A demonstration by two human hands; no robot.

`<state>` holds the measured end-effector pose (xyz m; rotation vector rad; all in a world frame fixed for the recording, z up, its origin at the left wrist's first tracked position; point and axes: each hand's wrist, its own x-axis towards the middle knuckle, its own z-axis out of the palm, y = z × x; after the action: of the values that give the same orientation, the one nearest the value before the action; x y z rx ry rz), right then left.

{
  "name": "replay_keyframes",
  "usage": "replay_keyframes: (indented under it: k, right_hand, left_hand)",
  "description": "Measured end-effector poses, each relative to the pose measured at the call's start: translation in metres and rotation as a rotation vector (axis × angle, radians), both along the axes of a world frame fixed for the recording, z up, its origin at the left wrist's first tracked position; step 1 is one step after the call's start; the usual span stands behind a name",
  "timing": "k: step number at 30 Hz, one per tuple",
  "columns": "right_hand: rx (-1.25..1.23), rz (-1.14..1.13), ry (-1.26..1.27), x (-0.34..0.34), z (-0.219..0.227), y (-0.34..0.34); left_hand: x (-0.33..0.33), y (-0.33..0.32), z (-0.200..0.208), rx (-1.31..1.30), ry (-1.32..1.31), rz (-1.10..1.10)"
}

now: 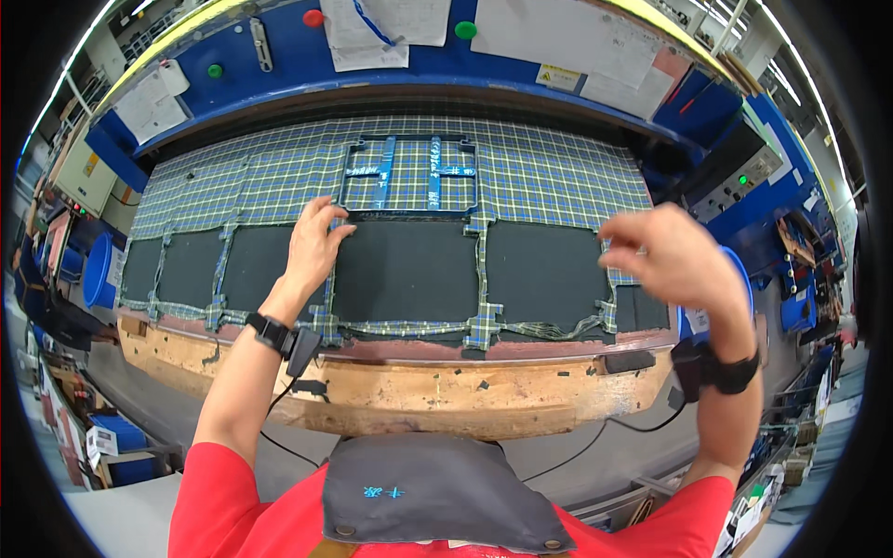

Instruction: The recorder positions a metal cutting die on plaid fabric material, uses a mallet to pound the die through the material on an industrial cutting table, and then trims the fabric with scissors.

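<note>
A blue metal cutting die [434,177], a rectangular frame with two crossbars, lies on plaid fabric [279,177] in blue, green and yellow. My left hand [316,240] is at the die's near left corner, thumb and fingers apart; whether a fingertip touches the frame I cannot tell. Over the right end of the fabric hovers my right hand [656,246], slightly blurred, its fingers bent and the thumb tip apart from them. Nearer to me, the fabric is a net of thin leftover strips [482,270] around rectangular cut-outs, with dark board [405,270] showing through.
A blue press beam [428,79] with papers, red and green buttons spans the back. On the right stands a control box [744,172] with a lit green button. The worn wooden table edge [419,386] runs before me. Blue bins [100,270] flank the table. Cables hang from both wrist straps.
</note>
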<state>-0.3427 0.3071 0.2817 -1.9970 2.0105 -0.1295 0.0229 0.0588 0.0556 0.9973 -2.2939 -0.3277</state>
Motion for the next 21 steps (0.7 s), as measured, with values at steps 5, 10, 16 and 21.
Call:
replay_keyframes:
  k: [5,10,16,21]
  right_hand:
    - [-0.128,-0.059,0.076,-0.024,0.023,-0.071]
    - [-0.143,-0.055,0.159,-0.035,0.022,-0.141]
    - [-0.456,-0.229,0.007,-0.047,-0.01,-0.253]
    - [-0.854,-0.368,-0.053,-0.047,0.012,-0.327]
  left_hand:
    - [-0.034,-0.043,-0.036,0.141,0.013,0.047]
    - [-0.046,-0.053,-0.05,0.037,0.085,0.033]
    - [-0.036,-0.04,-0.064,0.043,0.146,0.06]
    - [-0.033,-0.033,-0.064,-0.013,0.154,0.057]
